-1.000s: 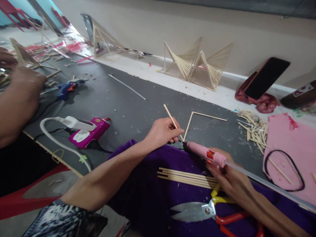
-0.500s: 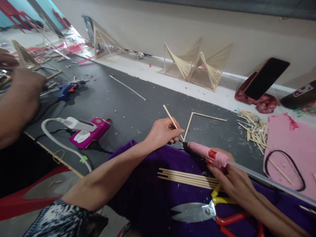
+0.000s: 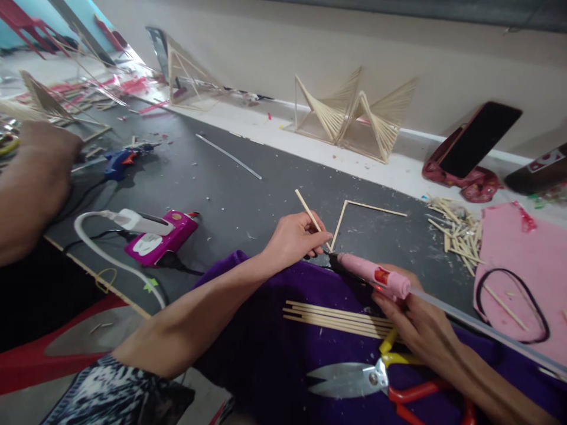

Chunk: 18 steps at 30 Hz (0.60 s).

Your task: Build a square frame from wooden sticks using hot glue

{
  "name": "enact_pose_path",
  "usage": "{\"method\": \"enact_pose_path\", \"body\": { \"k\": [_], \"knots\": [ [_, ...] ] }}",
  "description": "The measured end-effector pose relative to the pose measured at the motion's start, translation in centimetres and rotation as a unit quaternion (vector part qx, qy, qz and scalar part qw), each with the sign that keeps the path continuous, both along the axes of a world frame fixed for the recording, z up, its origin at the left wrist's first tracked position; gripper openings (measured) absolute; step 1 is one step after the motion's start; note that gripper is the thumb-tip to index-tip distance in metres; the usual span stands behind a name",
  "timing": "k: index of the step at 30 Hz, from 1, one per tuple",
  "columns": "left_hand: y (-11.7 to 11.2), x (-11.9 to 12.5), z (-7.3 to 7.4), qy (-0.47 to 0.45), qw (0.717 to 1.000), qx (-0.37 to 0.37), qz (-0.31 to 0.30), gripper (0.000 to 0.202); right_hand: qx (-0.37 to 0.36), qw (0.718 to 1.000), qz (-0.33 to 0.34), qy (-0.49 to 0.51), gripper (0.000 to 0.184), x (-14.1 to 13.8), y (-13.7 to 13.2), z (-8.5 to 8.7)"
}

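Observation:
Between the fingers of my left hand is a thin wooden stick, tilted, its lower end close to the near end of an L-shaped stick frame on the table. My right hand grips a pink glue gun, whose dark nozzle is at that same corner. A long clear glue stick runs out of its back. Whether the nozzle touches the wood I cannot tell. Below, several wooden sticks and scissors with red and yellow handles lie on purple cloth.
Stick models stand along the wall beside a propped phone. Cut sticks are heaped near a pink sheet. A magenta power strip with cables and a blue glue gun lie left, near another person's arm.
My left hand and its stick have shifted very slightly right; the glue gun stays at the corner. At the far left, the other person's hand has moved partly out of view.

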<state>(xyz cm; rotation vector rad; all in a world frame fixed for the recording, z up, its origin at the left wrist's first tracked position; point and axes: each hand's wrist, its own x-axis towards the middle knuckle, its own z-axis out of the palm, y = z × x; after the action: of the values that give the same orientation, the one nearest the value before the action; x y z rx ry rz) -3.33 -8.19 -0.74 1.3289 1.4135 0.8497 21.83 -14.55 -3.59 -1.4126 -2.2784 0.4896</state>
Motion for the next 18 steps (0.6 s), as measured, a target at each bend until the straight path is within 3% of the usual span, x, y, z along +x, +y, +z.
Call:
{"method": "enact_pose_path", "body": {
  "k": [9, 18],
  "knots": [
    [-0.1, 0.3, 0.3, 0.011, 1.000, -0.004, 0.009, 0.015, 0.016, 0.999, -0.020, 0.028, 0.031, -1.0, 0.5, 1.6],
    [-0.1, 0.3, 0.1, 0.017, 1.000, -0.008, 0.006, 0.013, 0.005, 0.999, -0.030, -0.017, 0.036, -1.0, 0.4, 1.4]
  ]
}}
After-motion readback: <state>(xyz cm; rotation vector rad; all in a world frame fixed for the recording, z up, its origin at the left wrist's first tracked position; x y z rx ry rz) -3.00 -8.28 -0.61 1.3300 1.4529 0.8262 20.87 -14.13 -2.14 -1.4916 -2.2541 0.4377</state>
